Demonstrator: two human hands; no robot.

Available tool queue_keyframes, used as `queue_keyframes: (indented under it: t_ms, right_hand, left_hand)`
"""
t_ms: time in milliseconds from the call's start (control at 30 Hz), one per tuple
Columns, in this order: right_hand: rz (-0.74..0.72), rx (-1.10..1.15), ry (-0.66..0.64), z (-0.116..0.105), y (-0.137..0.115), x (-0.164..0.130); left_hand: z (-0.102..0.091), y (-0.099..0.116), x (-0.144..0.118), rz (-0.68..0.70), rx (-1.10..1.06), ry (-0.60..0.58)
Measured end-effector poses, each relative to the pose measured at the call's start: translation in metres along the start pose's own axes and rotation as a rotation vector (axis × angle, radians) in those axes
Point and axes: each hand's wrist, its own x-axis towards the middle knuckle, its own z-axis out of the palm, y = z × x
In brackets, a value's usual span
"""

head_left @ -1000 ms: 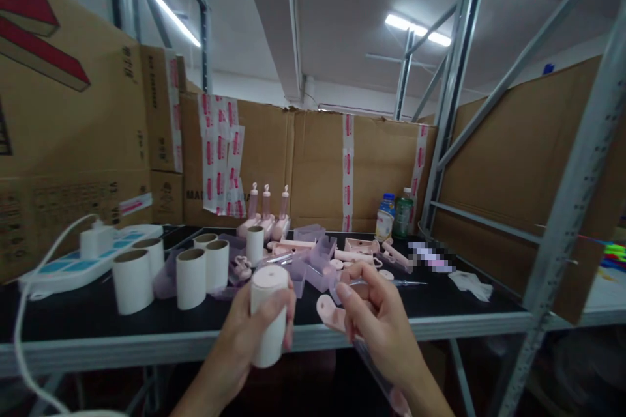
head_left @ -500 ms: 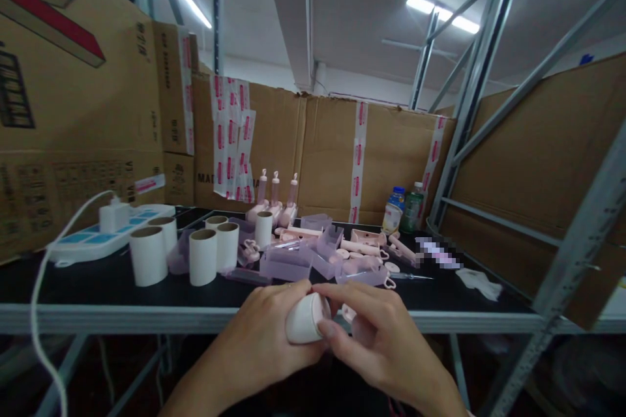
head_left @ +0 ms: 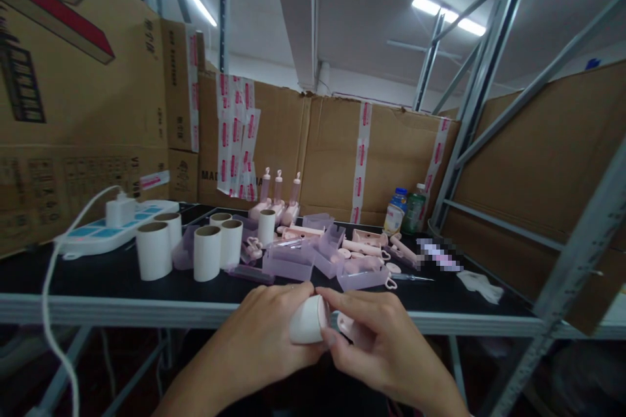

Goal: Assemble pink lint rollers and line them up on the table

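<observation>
In front of the table's edge, my left hand (head_left: pixel 274 326) is wrapped round a white paper roll (head_left: pixel 307 322) that lies tilted on its side. The thumb and fingers of my right hand (head_left: pixel 376 339) close at the roll's right end, where a little pink shows. A pink plastic part (head_left: pixel 348 326) sits inside the curl of my right hand, mostly covered by the fingers. On the table beyond lie translucent purple plastic cases (head_left: pixel 288 264) and pink plastic pieces (head_left: pixel 362 247), some with heart-shaped loops.
Several white rolls with cardboard cores (head_left: pixel 207 254) stand at the left, near a white power strip (head_left: pixel 92 238) with a cable. Three upright pink-handled items (head_left: pixel 278 199) stand at the back. Two bottles (head_left: pixel 395 212), a screwdriver-like tool (head_left: pixel 413 277) and a crumpled tissue (head_left: pixel 479 285) are right.
The roll has turned slightly in my hands, and less of its pink end shows. My right hand's pink part shows a little more. The whole view has shifted slightly.
</observation>
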Motion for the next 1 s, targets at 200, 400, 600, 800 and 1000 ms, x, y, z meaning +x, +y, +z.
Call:
queue_keyframes:
  t_ms: [200, 400, 600, 800, 1000]
  right_hand:
    - [0.009, -0.004, -0.042, -0.001, -0.001, 0.001]
    - [0.069, 0.004, -0.05, -0.003, -0.003, 0.0]
    - [0.081, -0.03, -0.049, 0.0, 0.002, 0.001]
    - [0.05, 0.046, 0.07, 0.006, 0.0, 0.006]
    - [0.126, 0.162, 0.38, 0.013, 0.004, 0.005]
  left_hand:
    - [-0.001, 0.0, -0.001, -0.01, 0.034, -0.071]
    - [-0.002, 0.005, -0.003, -0.024, 0.095, -0.147]
    - [0.003, -0.001, 0.001, -0.027, 0.133, -0.141]
    - [0.0, -0.015, 0.009, 0.011, 0.001, -0.035]
    - [0.009, -0.02, 0.019, -0.024, -0.565, 0.294]
